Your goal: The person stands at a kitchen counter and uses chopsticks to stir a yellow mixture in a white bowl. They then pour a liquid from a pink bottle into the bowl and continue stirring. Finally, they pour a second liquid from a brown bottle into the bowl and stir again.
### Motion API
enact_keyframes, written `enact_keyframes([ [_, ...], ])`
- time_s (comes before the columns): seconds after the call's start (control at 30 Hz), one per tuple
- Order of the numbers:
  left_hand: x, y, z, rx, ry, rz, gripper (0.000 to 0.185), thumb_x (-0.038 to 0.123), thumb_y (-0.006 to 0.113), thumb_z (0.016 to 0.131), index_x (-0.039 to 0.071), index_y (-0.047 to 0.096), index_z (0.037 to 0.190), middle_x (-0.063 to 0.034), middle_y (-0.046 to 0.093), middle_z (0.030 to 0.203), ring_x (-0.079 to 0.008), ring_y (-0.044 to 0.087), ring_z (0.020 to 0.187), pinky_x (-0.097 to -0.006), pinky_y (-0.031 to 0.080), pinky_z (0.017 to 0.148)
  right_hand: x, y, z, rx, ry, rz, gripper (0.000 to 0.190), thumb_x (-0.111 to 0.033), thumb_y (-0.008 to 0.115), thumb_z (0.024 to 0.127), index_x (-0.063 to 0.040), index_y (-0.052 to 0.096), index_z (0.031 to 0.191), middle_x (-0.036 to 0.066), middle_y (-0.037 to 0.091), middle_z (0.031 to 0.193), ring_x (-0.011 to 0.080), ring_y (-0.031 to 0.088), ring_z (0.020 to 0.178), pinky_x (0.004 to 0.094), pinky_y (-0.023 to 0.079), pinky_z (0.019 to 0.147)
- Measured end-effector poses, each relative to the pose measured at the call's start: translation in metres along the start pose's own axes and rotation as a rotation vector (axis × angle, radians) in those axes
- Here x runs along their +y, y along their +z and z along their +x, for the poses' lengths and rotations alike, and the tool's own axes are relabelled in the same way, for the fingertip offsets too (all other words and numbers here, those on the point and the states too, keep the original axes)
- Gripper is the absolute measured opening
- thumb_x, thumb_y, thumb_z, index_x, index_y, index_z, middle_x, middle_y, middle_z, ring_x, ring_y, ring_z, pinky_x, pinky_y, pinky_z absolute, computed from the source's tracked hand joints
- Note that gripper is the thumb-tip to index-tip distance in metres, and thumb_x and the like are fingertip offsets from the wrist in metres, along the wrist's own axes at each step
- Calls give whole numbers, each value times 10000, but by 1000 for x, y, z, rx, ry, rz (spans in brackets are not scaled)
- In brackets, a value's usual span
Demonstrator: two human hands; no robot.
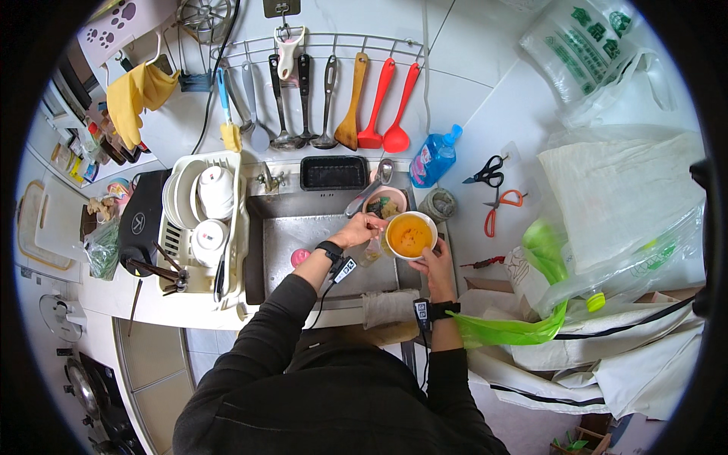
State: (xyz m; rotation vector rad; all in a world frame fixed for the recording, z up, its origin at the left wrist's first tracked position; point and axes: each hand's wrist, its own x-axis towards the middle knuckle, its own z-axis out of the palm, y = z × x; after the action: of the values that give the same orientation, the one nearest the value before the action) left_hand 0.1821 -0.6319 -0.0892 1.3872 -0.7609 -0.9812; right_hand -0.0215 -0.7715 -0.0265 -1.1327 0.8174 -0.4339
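A white bowl (410,235) of orange-brown liquid with dark bits is held over the right side of the steel sink (335,287). My right hand (435,264) grips its lower right rim. The fingers of my left hand (364,228) are at its left edge; whether they grip the bowl or something beside it I cannot tell. Below and left of the bowl, a clear glass or plastic item (372,251) is partly hidden. Just behind the bowl stands a pink container (392,198) with scraps in it. A pink round object (300,257) lies in the sink.
Left of the sink stands a cream dish rack (239,227) with bowls and plates. A black tray (334,173), a faucet (267,179) and a blue soap bottle (433,159) are along the back. A cloth (389,307) hangs over the front edge; green plastic (523,335) touches my right forearm.
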Motion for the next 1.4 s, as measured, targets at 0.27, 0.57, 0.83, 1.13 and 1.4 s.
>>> enact_keyframes([
  [0.27,1,-1,-2,7,35,3,348,-89,580,835,19,680,1151,-24,594,994,-124,592,851,-252,497,706,-1,4,1,1,25,13,586,-47,626,839,-1,355,1356,210,565,1154,323,687,908,393,635,675],
  [0.57,-3,-2,-2,11,67,28,346,-94,575,835,22,683,1142,-19,583,1001,-126,595,866,-251,497,719,-3,7,5,-22,18,17,594,-52,638,842,0,352,1360,192,561,1133,326,684,910,401,634,678],
  [0.83,-3,-2,-2,10,61,36,349,-89,580,836,16,674,1155,-21,579,1008,-125,594,874,-251,497,725,-5,9,5,-34,27,-9,609,-48,644,829,-6,353,1362,200,559,1136,328,685,903,403,634,675],
  [1.13,-2,-1,-2,22,77,80,369,-91,572,843,21,665,1182,-23,573,1009,-125,589,865,-254,498,723,-9,10,2,-28,24,-50,597,-40,629,828,-15,359,1361,204,573,1128,327,687,897,394,633,662],
  [1.4,2,-1,-4,15,62,69,368,-87,576,847,18,662,1188,-22,562,1002,-127,584,859,-256,501,720,-14,12,-1,-4,20,-88,586,-27,623,818,-16,381,1351,196,575,1117,323,685,900,389,634,656],
])
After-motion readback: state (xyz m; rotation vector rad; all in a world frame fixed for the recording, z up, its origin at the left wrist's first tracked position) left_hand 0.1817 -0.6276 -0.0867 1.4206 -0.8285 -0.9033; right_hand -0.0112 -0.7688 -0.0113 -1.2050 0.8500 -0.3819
